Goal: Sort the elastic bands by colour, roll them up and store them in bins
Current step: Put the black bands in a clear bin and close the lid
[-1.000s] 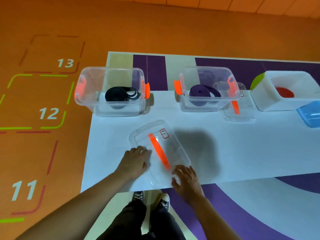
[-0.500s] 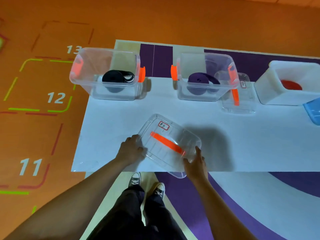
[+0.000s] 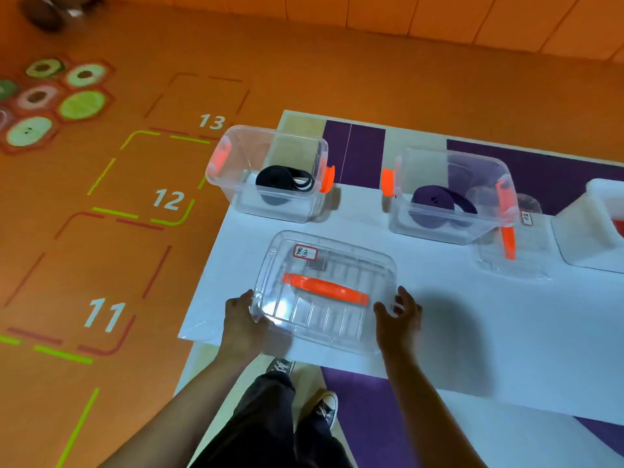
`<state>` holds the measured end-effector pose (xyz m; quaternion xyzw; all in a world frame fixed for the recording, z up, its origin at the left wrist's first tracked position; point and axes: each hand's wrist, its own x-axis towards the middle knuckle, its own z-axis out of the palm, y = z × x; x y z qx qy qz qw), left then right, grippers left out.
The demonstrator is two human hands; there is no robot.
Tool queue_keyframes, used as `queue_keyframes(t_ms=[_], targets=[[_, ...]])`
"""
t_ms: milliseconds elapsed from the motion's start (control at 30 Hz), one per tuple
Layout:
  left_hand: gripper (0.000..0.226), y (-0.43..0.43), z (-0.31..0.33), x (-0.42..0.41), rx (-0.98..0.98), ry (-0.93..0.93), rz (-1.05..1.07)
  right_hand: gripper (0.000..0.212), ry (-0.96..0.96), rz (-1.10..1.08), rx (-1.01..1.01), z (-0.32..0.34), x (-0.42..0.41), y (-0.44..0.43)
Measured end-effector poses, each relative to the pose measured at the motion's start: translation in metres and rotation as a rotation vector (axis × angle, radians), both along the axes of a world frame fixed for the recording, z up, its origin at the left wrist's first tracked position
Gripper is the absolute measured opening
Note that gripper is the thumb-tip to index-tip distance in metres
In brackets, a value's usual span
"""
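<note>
Cut by the frame edge: the white bin (image 3: 587, 231) at the desk's (image 3: 506, 332) right end; the red thing (image 3: 619, 228) inside shows as a sliver only. The second lid (image 3: 513, 265) is partly hidden behind the purple-band bin (image 3: 439, 231), and its label (image 3: 526, 217) is too small to read. The left grip (image 3: 241, 319) has its fingertips hidden under the clear lid (image 3: 324, 319). Far beyond the desk's left edge, a dark object (image 3: 50, 11) on the floor is blurred and unidentifiable.

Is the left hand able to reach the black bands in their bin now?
Probably not yet: the left hand grips the clear lid at its left edge, the right hand at the other. The bin stands open beyond the lid, nothing between, so the way looks free once it lets go.
</note>
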<state>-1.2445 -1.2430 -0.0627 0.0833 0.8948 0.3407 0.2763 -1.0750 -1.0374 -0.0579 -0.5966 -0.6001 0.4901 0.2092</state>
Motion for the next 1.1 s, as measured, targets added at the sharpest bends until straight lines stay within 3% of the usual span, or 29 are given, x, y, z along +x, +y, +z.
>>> queue_keyframes(t_ms=[233, 467, 567, 633, 767, 900, 1100], targets=[[0.058, -0.010, 0.035, -0.027, 0.193, 0.146, 0.161, 0.050, 0.113, -0.030, 0.137, 0.025, -0.060, -0.001], [0.050, 0.005, 0.071, -0.117, 0.266, 0.256, 0.149, 0.050, 0.081, 0.074, 0.203, 0.051, -0.159, 0.022], [0.045, 0.014, 0.075, -0.161, 0.254, 0.295, 0.115, 0.050, 0.053, 0.106, 0.212, 0.055, -0.196, 0.038], [0.041, 0.022, 0.075, -0.192, 0.255, 0.305, 0.092, 0.061, 0.032, 0.132, 0.245, 0.059, -0.218, 0.047], [0.038, 0.044, 0.070, -0.246, 0.219, 0.327, 0.030, 0.041, -0.018, 0.130, 0.338, 0.063, -0.257, 0.061], [0.041, 0.062, 0.064, -0.281, 0.164, 0.333, 0.009, 0.055, -0.010, 0.188, 0.364, 0.053, -0.282, 0.069], [0.042, 0.083, 0.052, -0.307, 0.052, 0.292, -0.015, 0.043, -0.148, 0.350, 0.359, 0.025, -0.299, 0.092]])
